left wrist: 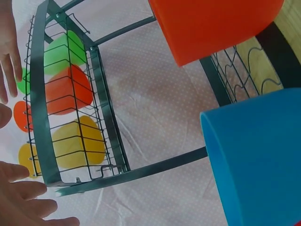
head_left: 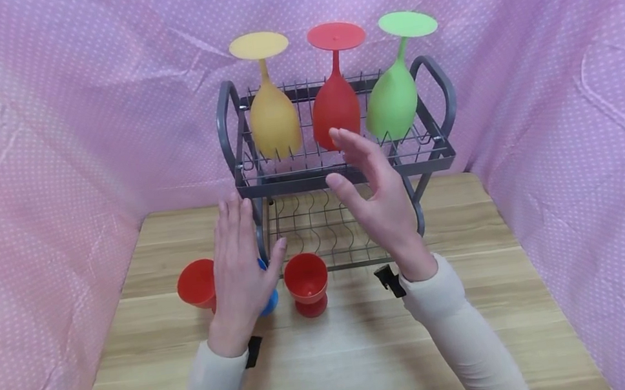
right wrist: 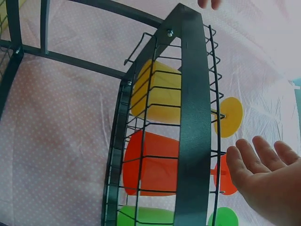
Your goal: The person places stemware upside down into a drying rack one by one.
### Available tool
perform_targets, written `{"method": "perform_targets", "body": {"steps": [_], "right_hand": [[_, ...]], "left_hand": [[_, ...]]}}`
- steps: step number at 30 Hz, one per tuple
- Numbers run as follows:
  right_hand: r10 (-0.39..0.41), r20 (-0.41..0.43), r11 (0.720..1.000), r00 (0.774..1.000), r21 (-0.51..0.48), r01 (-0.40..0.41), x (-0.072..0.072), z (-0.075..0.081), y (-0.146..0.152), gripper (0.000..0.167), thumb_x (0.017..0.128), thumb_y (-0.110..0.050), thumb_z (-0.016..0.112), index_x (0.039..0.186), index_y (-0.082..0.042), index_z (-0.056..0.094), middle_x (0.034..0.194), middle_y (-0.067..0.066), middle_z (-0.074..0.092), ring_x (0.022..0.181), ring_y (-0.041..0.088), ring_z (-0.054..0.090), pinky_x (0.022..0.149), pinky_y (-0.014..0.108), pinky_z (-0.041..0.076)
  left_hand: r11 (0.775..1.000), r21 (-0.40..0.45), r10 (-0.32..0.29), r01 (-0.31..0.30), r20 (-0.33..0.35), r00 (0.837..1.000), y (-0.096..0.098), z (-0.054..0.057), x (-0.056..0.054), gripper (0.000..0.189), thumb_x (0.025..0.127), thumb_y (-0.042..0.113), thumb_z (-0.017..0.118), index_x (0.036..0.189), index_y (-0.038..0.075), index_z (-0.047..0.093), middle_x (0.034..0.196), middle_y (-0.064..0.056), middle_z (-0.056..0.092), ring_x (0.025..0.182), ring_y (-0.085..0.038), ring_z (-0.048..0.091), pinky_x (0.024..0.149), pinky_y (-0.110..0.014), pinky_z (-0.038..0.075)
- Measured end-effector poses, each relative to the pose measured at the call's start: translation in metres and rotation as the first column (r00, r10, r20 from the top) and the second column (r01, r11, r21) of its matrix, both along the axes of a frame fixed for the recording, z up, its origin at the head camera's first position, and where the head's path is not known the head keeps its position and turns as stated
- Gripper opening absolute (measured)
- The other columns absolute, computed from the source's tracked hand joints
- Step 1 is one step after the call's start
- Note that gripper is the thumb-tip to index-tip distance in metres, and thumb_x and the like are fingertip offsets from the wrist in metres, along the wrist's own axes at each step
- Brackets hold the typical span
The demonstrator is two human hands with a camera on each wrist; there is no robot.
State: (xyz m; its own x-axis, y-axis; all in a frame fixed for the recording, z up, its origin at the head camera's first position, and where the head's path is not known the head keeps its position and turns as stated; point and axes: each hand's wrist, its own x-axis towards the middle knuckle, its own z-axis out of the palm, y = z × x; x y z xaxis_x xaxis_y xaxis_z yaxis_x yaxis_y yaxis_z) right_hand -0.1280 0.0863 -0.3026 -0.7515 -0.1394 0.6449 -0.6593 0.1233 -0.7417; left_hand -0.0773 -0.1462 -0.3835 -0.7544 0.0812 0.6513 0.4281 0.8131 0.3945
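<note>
My left hand [head_left: 240, 272], fingers straight, hovers over a blue cup [head_left: 270, 302] and hides most of it. Red footed cups stand on either side, one at the left [head_left: 197, 283] and one at the right [head_left: 307, 280]. My right hand [head_left: 384, 202] holds nothing; its fingers are loosely bent in front of the dish rack [head_left: 294, 186]. Upside down on the rack's upper shelf are a yellow goblet [head_left: 275, 121], a red goblet [head_left: 335, 107] and a green goblet [head_left: 394, 103]. In the right wrist view, the right hand [right wrist: 268, 183] appears apart from the goblets.
The dark metal rack has a lower wire shelf [head_left: 316, 220] close to the wooden tabletop [head_left: 334, 374]. Pink dotted cloth [head_left: 50, 155] hangs behind and on both sides. Black clips [head_left: 390, 281] sit at the wrists.
</note>
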Motion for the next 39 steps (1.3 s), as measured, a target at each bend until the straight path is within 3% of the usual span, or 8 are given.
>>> {"method": "perform_targets", "body": {"steps": [7,14,21,24,28,34,39], "right_hand": [[-0.001,-0.054,0.999,0.999,0.033,0.003,0.010,-0.018,0.007,0.057,0.096,-0.018,0.066,0.147,0.000,0.050,0.150,0.007,0.056,0.139,0.023,0.052,0.113,0.041,0.045],[0.006,-0.061,0.998,0.998,0.065,-0.002,0.017,-0.034,0.015,0.056,0.097,-0.019,0.068,0.147,-0.001,0.052,0.150,0.009,0.056,0.138,0.025,0.052,0.115,0.040,0.043],[0.007,0.000,0.997,1.000,0.081,-0.007,0.026,-0.052,0.020,0.056,0.095,-0.009,0.069,0.148,-0.006,0.053,0.150,0.006,0.056,0.138,0.023,0.053,0.115,0.039,0.043],[0.001,0.028,0.995,1.000,0.097,-0.004,0.030,-0.062,0.021,0.057,0.094,-0.005,0.069,0.149,-0.006,0.053,0.150,0.006,0.056,0.138,0.023,0.053,0.114,0.038,0.043],[-0.022,0.068,0.990,0.997,0.139,0.013,0.033,-0.078,0.025,0.057,0.094,-0.006,0.070,0.149,-0.007,0.053,0.151,0.005,0.056,0.138,0.022,0.053,0.114,0.034,0.043],[-0.054,0.109,0.978,0.993,0.204,0.031,0.036,-0.099,0.030,0.055,0.096,-0.010,0.070,0.148,-0.008,0.054,0.150,0.007,0.057,0.138,0.023,0.052,0.115,0.035,0.043],[-0.080,0.147,0.960,0.986,0.276,0.037,0.039,-0.117,0.037,0.053,0.098,-0.014,0.070,0.148,-0.009,0.054,0.151,0.007,0.056,0.138,0.024,0.052,0.112,0.045,0.045]], "left_hand": [[0.998,0.047,-0.047,0.051,-0.080,0.996,0.005,-0.007,0.009,0.069,0.102,0.045,0.053,0.154,0.000,0.043,0.161,-0.017,0.042,0.148,-0.043,0.037,0.118,-0.060,0.034],[0.995,0.047,-0.083,0.091,-0.153,0.985,0.013,-0.014,0.016,0.065,0.105,0.048,0.050,0.146,-0.003,0.054,0.153,-0.018,0.052,0.142,-0.042,0.047,0.113,-0.058,0.043],[0.993,-0.011,-0.117,0.117,-0.070,0.991,0.018,-0.028,0.026,0.068,0.105,0.052,0.048,0.148,0.000,0.053,0.155,-0.020,0.049,0.142,-0.041,0.046,0.107,-0.061,0.047],[0.990,-0.023,-0.138,0.137,-0.028,0.990,0.019,-0.034,0.030,0.067,0.102,0.047,0.057,0.150,0.002,0.051,0.157,-0.019,0.047,0.144,-0.040,0.044,0.107,-0.062,0.046],[0.987,-0.037,-0.152,0.154,0.041,0.987,0.022,-0.040,0.035,0.075,0.089,0.036,0.075,0.152,0.003,0.049,0.160,-0.017,0.044,0.146,-0.039,0.041,0.107,-0.062,0.047],[0.985,-0.081,-0.143,0.154,0.125,0.982,0.023,-0.047,0.040,0.080,0.086,0.037,0.079,0.153,0.007,0.047,0.161,-0.015,0.042,0.148,-0.037,0.039,0.105,-0.059,0.049],[0.978,-0.100,-0.166,0.184,0.159,0.973,0.025,-0.052,0.042,0.081,0.082,0.036,0.085,0.152,0.011,0.050,0.161,-0.014,0.042,0.147,-0.037,0.039,0.104,-0.060,0.049]]}}
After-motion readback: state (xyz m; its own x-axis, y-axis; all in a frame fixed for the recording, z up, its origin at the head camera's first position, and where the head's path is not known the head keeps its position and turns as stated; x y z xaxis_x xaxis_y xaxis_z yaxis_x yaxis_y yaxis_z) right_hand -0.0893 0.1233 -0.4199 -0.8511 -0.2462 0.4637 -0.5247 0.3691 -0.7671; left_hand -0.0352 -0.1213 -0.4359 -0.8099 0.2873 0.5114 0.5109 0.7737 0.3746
